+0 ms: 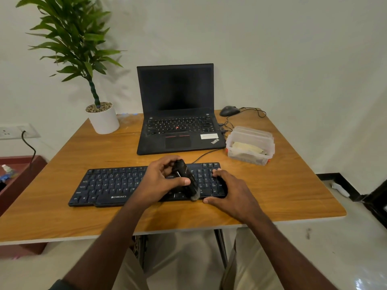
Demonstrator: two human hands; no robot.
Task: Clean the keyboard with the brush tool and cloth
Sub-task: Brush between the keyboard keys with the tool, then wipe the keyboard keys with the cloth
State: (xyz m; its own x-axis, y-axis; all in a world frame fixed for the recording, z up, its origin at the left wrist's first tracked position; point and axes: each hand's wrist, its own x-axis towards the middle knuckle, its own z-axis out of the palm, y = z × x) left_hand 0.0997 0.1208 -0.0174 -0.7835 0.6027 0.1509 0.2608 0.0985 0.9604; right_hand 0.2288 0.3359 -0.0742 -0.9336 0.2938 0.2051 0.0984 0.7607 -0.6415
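Gripping a black, stubby brush tool (185, 177), the left hand (161, 181) curls fingers and thumb round its body, grey bristles tilted down onto the right part of the flat black plastic keyboard (109, 185). The right hand (227, 193) steadies the keyboard's right end, its grip pinching the edge between thumb and fingers. The keyboard lies on the wooden surface (282, 185), near an open black laptop (178, 114) and a clear plastic box (250, 146).
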